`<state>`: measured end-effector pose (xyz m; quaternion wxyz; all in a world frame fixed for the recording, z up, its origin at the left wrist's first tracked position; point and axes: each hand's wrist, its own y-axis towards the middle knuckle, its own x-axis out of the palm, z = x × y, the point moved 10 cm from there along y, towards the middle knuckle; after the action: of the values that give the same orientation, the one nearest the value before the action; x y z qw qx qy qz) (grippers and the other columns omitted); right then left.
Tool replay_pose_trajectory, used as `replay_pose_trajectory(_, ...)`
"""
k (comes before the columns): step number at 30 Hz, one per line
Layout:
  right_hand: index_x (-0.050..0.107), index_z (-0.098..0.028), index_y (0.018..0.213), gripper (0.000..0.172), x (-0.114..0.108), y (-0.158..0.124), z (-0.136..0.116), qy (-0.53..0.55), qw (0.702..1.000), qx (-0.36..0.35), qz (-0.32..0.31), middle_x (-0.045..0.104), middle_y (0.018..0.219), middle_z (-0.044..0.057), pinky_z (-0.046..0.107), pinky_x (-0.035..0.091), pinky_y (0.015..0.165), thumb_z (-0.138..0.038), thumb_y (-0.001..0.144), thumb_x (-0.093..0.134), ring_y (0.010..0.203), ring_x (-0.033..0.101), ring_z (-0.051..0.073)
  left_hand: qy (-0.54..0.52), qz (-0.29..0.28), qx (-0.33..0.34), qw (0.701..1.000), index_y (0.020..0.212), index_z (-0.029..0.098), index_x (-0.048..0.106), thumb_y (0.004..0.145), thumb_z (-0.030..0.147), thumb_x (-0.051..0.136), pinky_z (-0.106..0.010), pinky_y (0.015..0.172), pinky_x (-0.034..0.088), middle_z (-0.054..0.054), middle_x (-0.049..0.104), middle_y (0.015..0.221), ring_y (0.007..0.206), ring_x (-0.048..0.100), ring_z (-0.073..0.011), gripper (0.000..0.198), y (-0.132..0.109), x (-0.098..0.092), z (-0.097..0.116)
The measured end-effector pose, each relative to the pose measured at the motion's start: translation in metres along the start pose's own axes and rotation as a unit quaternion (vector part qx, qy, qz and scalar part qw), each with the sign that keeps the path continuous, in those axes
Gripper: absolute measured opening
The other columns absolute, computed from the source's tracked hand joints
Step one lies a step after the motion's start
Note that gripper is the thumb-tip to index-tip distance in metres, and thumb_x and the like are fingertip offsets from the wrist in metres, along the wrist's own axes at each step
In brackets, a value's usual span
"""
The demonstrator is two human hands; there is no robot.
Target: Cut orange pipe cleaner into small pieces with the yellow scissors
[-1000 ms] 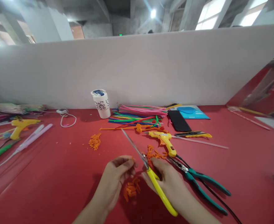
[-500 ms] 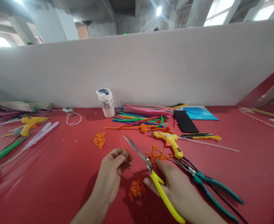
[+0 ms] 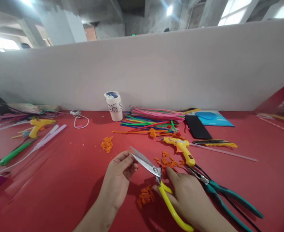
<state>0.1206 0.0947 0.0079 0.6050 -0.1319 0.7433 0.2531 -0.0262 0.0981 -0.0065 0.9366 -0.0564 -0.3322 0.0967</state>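
My right hand [image 3: 187, 196] grips yellow-handled scissors [image 3: 148, 164], their blades nearly together and pointing up-left. The scissor tips lie at the fingertips of my left hand [image 3: 120, 174]. Its thumb and forefinger pinch a small orange pipe cleaner piece [image 3: 132, 151], mostly hidden by the fingers and blades. Below the scissors lies a cluster of cut orange pieces [image 3: 145, 196]. More short orange pieces [image 3: 167, 158] are scattered beyond my right hand, and a heap of fine orange fluff [image 3: 107, 144] sits farther off to the left.
Beyond my right hand lie a yellow glue gun [image 3: 180, 146], green-handled pliers [image 3: 219, 193] and a black phone [image 3: 198, 127]. Coloured pipe cleaners [image 3: 156, 116] and a white tumbler [image 3: 114, 108] stand along the grey partition [image 3: 142, 71]. At left are another glue gun [image 3: 39, 126] and a hair straightener [image 3: 50, 137].
The scissor blades have closed further and their tips have come to my left fingertips. My left hand keeps its pinch. The whole view has shifted slightly.
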Motion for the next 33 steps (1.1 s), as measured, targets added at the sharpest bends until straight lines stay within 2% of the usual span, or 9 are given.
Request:
replay_pose_trajectory(16, 0.044, -0.020, 0.067, 0.031, -0.0074, -0.0014, -0.0070, -0.017, 0.998, -0.031, 0.049, 0.055, 0.043, 0.001, 0.026, 0.017, 0.040, -0.048, 0.080, 0.038, 0.037, 0.052, 0.017, -0.030, -0.011, -0.010, 0.999, 0.067, 0.010, 0.062, 0.068, 0.010, 0.063, -0.011, 0.049, 0.044, 0.001, 0.058, 0.059, 0.049, 0.052, -0.0030, 0.002, 0.0026, 0.0021, -0.0008)
replay_pose_trajectory(33, 0.043, -0.020, 0.064, 0.030, -0.0062, -0.0008, -0.0056, -0.011, 0.999, -0.025, 0.039, 0.056, 0.043, 0.002, 0.026, 0.016, 0.040, -0.046, 0.079, 0.040, 0.037, 0.053, 0.020, -0.021, -0.014, -0.011, 1.000, 0.066, 0.011, 0.062, 0.067, 0.011, 0.063, -0.010, 0.049, 0.043, 0.002, 0.057, 0.057, 0.047, 0.051, -0.0020, 0.002, 0.0019, 0.0053, 0.0009)
